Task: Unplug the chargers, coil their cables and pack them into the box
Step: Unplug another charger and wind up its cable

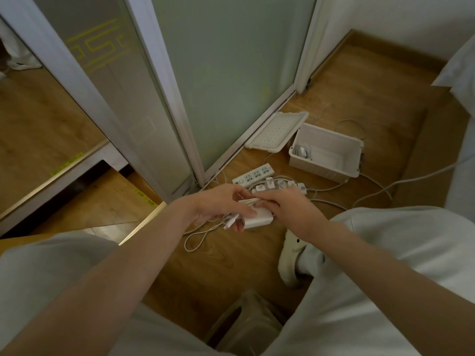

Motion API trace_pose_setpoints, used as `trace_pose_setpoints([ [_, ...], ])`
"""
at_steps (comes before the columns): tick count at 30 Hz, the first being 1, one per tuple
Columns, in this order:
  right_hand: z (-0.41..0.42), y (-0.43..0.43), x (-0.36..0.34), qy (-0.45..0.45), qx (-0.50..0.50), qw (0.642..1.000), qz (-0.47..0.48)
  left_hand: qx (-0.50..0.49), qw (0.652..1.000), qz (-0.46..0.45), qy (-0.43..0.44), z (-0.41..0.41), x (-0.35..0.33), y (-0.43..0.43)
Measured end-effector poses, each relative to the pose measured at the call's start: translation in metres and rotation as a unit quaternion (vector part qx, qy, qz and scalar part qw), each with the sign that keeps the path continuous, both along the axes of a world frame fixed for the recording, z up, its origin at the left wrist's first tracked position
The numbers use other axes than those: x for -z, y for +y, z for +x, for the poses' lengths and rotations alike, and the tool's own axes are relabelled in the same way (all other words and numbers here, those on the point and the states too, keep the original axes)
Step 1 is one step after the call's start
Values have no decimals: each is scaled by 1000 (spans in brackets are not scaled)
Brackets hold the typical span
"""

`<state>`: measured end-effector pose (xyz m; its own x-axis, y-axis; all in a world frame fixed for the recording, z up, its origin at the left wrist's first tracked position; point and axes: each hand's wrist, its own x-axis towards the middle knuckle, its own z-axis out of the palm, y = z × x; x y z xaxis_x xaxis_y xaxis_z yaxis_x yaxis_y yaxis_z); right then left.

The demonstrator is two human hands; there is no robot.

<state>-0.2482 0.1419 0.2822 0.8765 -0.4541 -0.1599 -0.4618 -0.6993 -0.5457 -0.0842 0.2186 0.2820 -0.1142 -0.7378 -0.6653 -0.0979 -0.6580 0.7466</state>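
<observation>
Two bare hands are meeting low over a wooden floor [231, 268], sharing one flat white charger [257, 219] just in front of the power strips. The brick's long axis is running across the frame from hand to hand, its broad face turned up toward the camera.

The left hand [218, 204] is cradling it, fingers curled underneath and thumb lying on the top face, with a plug end of the cable [248, 201] poking out between its fingers. The right hand [288, 205] is curling its fingers over the strands of that cable where they are crossing the brick's far edge. A slack loop of the same cable is trailing onto the floor below the left hand.

Beyond the hands, a white box [321, 169] is sitting open on the floor, its long axis slanting from upper left to lower right. A coiled charger [301, 151] is lying at its left end; the rest of the inside is showing bare white. The box's lid [276, 132] is lying just beside it, along the track of a frosted glass door [226, 73].

Between box and hands, one empty power strip [253, 174] is lying next to a loaded power strip [300, 188] that is carrying several white plugs, their leads running off to the right.
</observation>
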Motion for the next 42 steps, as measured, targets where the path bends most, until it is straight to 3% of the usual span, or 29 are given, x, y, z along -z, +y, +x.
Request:
trace_pose_setpoints([
  [4,2,-5,4,70,-33,989,-126,-33,998,-48,-38,-7,0,-3],
  [9,5,-12,13,47,7,989,-143,-46,988,-94,-110,-13,0,-11],
  [12,2,-11,14,-5,91,994,-66,13,986,-93,-137,-11,-5,-14],
  [14,-1,-7,17,3,107,993,-46,16,991,-81,-105,-9,-6,-12],
  [19,-3,3,29,-64,235,964,109,-147,983,-105,-29,-19,3,-5],
  [22,3,12,33,-71,292,940,161,-297,947,-122,0,-29,8,-8],
  [25,15,20,32,-71,344,902,249,-453,879,-136,-59,-39,14,-14],
  [27,24,23,32,-66,370,882,283,-517,840,-140,-84,-45,17,-17],
  [29,31,26,32,-77,392,863,311,-544,824,-137,-84,-49,17,-19],
  [32,35,26,30,-100,427,814,381,-495,855,-126,-87,-52,16,-19],
  [34,35,25,27,-104,435,798,404,-460,880,-109,-44,-53,16,-17],
  [37,31,20,28,-87,429,816,378,-395,915,-83,9,-44,16,-13],
  [39,27,17,27,-90,427,808,396,-355,931,-83,36,-36,16,-10],
  [42,23,17,21,-92,400,803,433,-339,934,-96,62,-27,15,-7],
])
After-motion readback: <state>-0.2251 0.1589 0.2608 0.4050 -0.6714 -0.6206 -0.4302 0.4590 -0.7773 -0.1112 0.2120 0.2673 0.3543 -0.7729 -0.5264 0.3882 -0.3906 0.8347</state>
